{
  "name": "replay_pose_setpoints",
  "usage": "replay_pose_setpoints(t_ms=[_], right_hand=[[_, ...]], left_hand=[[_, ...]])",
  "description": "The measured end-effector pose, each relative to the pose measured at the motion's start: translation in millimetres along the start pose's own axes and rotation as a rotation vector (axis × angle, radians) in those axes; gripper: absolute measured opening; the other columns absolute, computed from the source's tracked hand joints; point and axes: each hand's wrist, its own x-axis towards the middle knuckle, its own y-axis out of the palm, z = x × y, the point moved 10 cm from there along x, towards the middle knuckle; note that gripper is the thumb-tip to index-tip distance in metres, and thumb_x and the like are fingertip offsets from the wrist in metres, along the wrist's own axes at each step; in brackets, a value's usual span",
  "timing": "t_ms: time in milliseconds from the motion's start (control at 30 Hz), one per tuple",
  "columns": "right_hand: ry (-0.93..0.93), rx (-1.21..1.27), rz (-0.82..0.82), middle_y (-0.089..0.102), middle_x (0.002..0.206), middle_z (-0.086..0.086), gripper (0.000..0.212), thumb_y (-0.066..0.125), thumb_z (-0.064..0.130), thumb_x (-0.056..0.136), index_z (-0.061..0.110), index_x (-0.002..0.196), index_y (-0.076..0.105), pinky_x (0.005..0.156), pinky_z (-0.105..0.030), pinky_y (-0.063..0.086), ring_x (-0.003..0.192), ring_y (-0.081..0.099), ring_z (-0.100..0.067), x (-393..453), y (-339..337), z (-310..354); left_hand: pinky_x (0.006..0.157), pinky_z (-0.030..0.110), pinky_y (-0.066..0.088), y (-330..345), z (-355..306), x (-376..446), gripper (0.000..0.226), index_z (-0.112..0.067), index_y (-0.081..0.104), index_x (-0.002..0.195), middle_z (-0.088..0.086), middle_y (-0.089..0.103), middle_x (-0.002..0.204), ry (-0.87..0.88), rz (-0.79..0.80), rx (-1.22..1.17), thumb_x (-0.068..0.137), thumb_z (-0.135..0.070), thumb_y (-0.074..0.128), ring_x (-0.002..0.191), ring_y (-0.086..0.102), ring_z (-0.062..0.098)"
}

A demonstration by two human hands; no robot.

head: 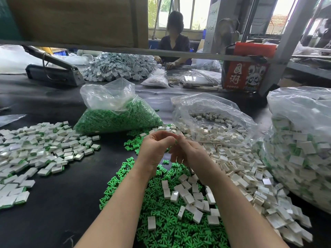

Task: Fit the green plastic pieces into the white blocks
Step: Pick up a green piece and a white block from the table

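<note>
Two hands raised together above black table (59,203), over loose green pieces (161,226) and white blocks (223,158). Left hand (155,149) curled, fingertips meeting right hand (188,153); small green piece (175,141) pinched between them, too hidden to tell its axis. Right fingers loosely bent, grip unclear. Finished blocks (35,149) heaped far left. Bag of green pieces (116,115) behind. Another person seated opposite.

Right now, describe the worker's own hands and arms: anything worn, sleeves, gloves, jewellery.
Both arms are bare along their whole visible length, no sleeves in view. The left hand and right hand wear no gloves. No watch, bracelet or ring shows on either. The fingernails are too small and blurred to judge.
</note>
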Motion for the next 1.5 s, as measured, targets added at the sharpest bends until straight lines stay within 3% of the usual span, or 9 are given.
replay_pose_setpoints(t_ms=[200,333,433,633,867,1000,1133,1333,1500], right_hand=[[-0.025,0.081,0.036,0.063,0.069,-0.011,0.069,0.040,0.052,0.093,-0.014,0.098,0.061,0.053,-0.022,0.035,0.069,0.045,-0.026,-2.8,5.3,4.2],[-0.049,0.104,0.032,0.061,0.068,-0.013,0.072,0.045,0.053,0.090,-0.017,0.097,0.059,0.055,-0.025,0.034,0.068,0.043,-0.028,-1.7,6.0,4.7],[-0.044,0.134,0.028,0.059,0.064,-0.009,0.063,0.048,0.053,0.087,-0.008,0.083,0.060,0.054,-0.023,0.037,0.060,0.049,-0.023,-1.1,7.4,3.5],[-0.053,0.146,0.009,0.052,0.056,0.000,0.052,0.046,0.051,0.091,0.002,0.075,0.057,0.051,-0.018,0.037,0.051,0.046,-0.009,-0.3,7.5,2.3],[-0.055,0.159,-0.082,0.049,0.053,0.008,0.068,0.054,0.048,0.093,-0.020,0.097,0.054,0.056,-0.031,0.030,0.055,0.039,-0.012,-0.1,-2.0,-3.1],[-0.038,0.148,-0.103,0.046,0.051,0.009,0.045,0.054,0.041,0.095,-0.001,0.078,0.059,0.051,-0.025,0.033,0.049,0.041,-0.008,2.7,-4.5,-9.0],[-0.039,0.147,-0.120,0.046,0.049,0.009,0.041,0.053,0.035,0.098,0.013,0.064,0.056,0.050,-0.024,0.034,0.047,0.041,-0.008,2.8,-6.5,-10.9],[-0.022,0.114,-0.131,0.046,0.049,0.009,0.042,0.053,0.036,0.098,0.004,0.072,0.058,0.051,-0.025,0.034,0.047,0.041,-0.008,3.4,-7.5,-13.5],[-0.030,0.124,-0.150,0.045,0.047,0.009,0.045,0.052,0.035,0.099,0.016,0.058,0.053,0.049,-0.024,0.032,0.045,0.039,-0.008,1.7,-7.4,-10.1]], left_hand=[[0.044,0.025,0.045,5.4,0.1,-0.9,0.018,-0.004,0.063,0.075,-0.002,0.057,0.051,0.020,0.015,0.005,0.087,0.008,0.056,0.046,0.052,0.011],[0.044,0.028,0.045,6.4,4.1,-1.0,0.019,-0.006,0.060,0.072,0.014,0.070,0.078,-0.027,0.023,-0.025,0.088,0.006,0.057,0.049,0.056,0.019],[0.043,0.025,0.044,12.7,10.1,-2.1,0.022,-0.008,0.053,0.071,0.018,0.074,0.101,-0.100,0.070,-0.131,0.089,0.006,0.054,0.050,0.060,0.018],[0.042,0.026,0.046,15.2,9.1,-4.0,0.028,-0.010,0.053,0.066,0.022,0.073,0.099,-0.097,0.071,-0.173,0.089,0.007,0.053,0.047,0.059,0.020],[0.045,0.029,0.049,23.3,11.7,-7.3,0.048,-0.019,0.060,0.051,0.022,0.073,0.098,-0.118,0.101,-0.263,0.091,0.006,0.053,0.056,0.060,0.026],[0.044,0.030,0.050,23.7,14.8,-7.6,0.043,-0.016,0.060,0.055,0.024,0.072,0.100,-0.132,0.097,-0.306,0.091,0.006,0.053,0.058,0.065,0.025],[0.044,0.030,0.051,25.5,16.9,-6.9,0.044,-0.014,0.060,0.054,0.025,0.072,0.098,-0.139,0.104,-0.329,0.091,0.008,0.052,0.060,0.067,0.025],[0.045,0.030,0.051,24.0,20.5,-5.7,0.031,-0.010,0.055,0.063,0.025,0.072,0.096,-0.150,0.081,-0.332,0.090,0.007,0.055,0.061,0.067,0.024],[0.047,0.029,0.052,24.4,22.9,-5.3,0.026,-0.008,0.054,0.068,0.024,0.073,0.095,-0.160,0.075,-0.357,0.090,0.006,0.054,0.065,0.070,0.023]])
